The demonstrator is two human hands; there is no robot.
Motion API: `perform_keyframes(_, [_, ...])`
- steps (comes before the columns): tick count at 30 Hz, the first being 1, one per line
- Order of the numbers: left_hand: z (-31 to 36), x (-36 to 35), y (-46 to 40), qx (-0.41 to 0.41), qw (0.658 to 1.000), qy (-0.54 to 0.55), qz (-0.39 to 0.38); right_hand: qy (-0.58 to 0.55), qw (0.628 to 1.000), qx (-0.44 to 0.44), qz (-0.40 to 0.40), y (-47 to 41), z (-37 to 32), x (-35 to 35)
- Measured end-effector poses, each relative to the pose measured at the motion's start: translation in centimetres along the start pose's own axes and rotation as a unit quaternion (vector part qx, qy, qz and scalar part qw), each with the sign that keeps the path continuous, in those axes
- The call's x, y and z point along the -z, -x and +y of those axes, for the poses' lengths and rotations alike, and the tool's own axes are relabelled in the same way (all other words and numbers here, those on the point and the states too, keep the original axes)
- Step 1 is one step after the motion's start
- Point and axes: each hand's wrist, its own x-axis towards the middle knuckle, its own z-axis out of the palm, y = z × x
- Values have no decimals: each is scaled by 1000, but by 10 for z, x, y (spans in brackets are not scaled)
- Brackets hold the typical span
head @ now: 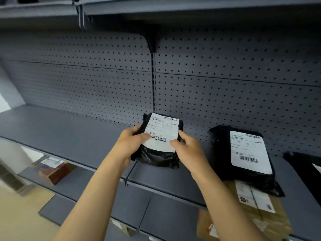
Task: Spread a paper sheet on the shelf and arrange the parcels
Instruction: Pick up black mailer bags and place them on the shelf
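Observation:
Both my hands hold a small black plastic parcel [157, 156] with a white barcode label, tilted up just above the grey shelf [69, 134] near its middle seam. My left hand [129, 142] grips its left side, thumb on the label. My right hand [186, 147] grips the right side. A larger black parcel [224, 153] with a white label lies flat on the shelf to the right. A third black parcel [305, 169] shows at the right edge. No paper sheet is visible on the shelf.
A grey pegboard back wall [86, 80] stands behind the shelf, with another shelf [156, 7] overhead. Lower shelves hold a red-brown box [57, 173] at left and brown cardboard parcels [257, 206] at right. The floor shows at bottom left.

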Motion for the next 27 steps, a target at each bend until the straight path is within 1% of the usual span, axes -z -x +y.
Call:
perform_keyframes(3, [-6,20,-14,-3,1000,-6,27,8,1000,1,-25,-12,-3,-23])
perform_keyframes(6, [-9,43,-29,-5,999,-6,41,8,999,-5,-32,-24,-7,-49])
perform_keyframes(11, [-17,85,-54,1,999,-16,37,11,999,-11,-37,-42,-14,-90])
perform_keyframes(16, [-25,139,-92,-13,999,-38,26,17,999,-27,-20,-65,-27,-149])
perform_keyframes(20, [-36,175,-122,-10,997,-71,0,30,998,-53,4,-77,-27,-194])
perform_keyframes(23, [-54,185,-138,-3,994,-103,-20,46,995,-83,19,-82,-18,-218])
perform_keyframes(27, [-79,189,-150,3,994,-104,-26,43,993,-101,53,-85,-6,-232])
